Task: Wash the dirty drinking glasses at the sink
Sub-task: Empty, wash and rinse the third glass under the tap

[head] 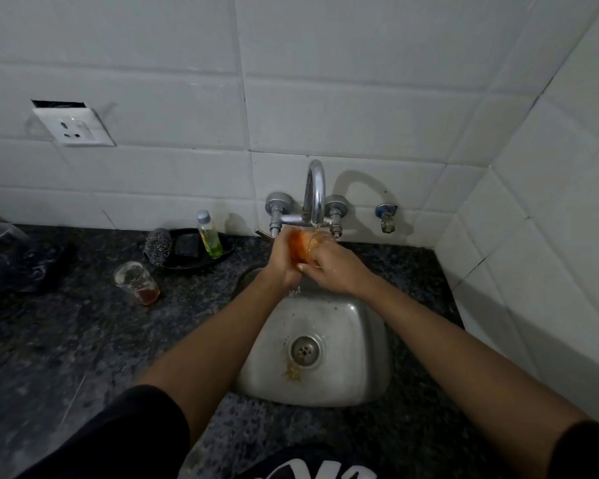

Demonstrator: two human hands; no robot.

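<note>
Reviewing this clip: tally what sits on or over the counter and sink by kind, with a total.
Drinking glasses: 2, one held under the tap by the left hand and right hand, one dirty on the counter
Dish soap bottle: 1
Steel scrubber: 1
Black soap tray: 1
Total: 5

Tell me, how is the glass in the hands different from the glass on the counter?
The held glass is tipped under the tap, gripped by the left hand and right hand; the counter glass stands untouched. The held glass looks orange throughout; the counter glass has only reddish dregs. Both are clear and dirty.
</note>
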